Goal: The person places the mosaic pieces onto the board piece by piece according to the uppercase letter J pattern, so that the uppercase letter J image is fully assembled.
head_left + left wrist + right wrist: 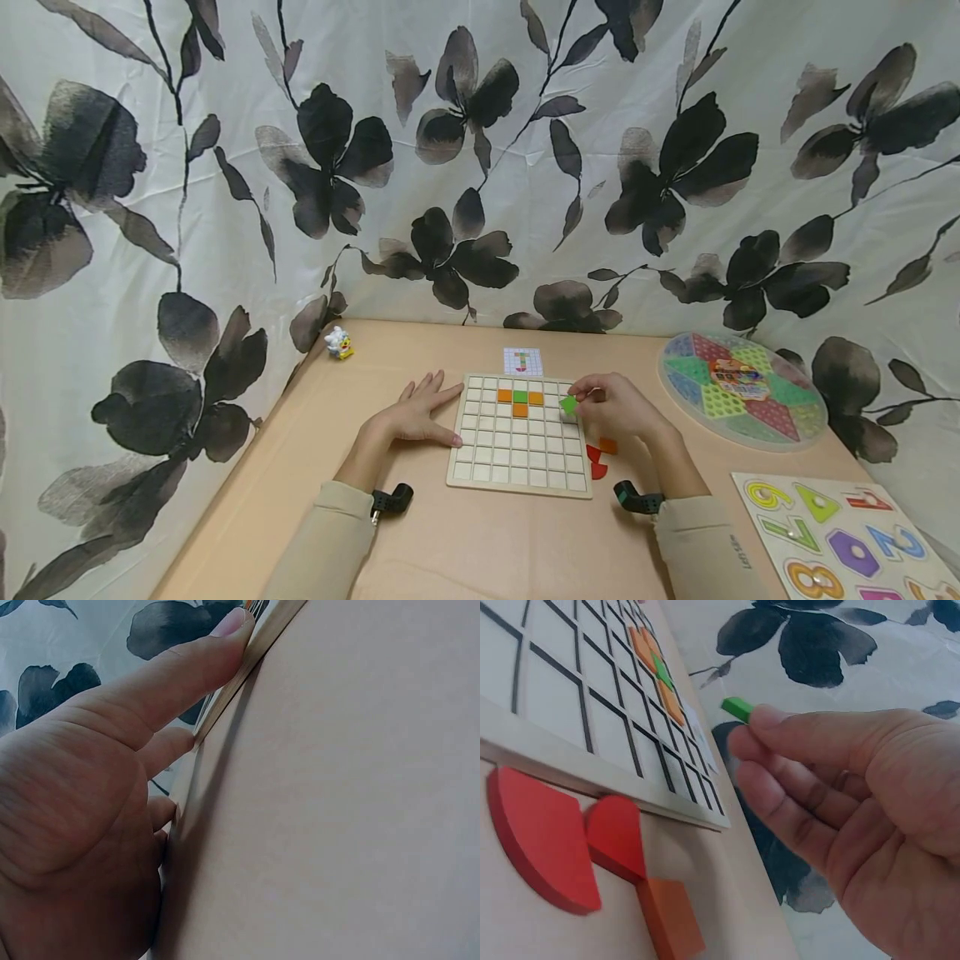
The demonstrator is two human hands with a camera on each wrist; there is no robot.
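A wooden grid board point(517, 457) with white cells lies on the table. Near its far side, an orange tile point(505, 396), a green tile point(520, 397) and another orange tile point(536, 398) form a row, with a third orange tile point(520, 410) below the green one. My left hand point(411, 412) spreads its fingers along the board's left edge, thumb on the frame. Over the far right part of the board, my right hand point(618, 407) pinches a green square tile point(737, 709) between thumb and fingers. Two red rounded pieces point(547, 840) and an orange block point(673, 919) lie beside the board's right edge.
Behind the board is a small pattern card point(522, 361). A round, colourful game board point(742, 392) lies at the back right, with a number puzzle board point(847, 533) in front of it. One small toy figure point(339, 342) stands at the back left, near the floral curtain point(450, 192).
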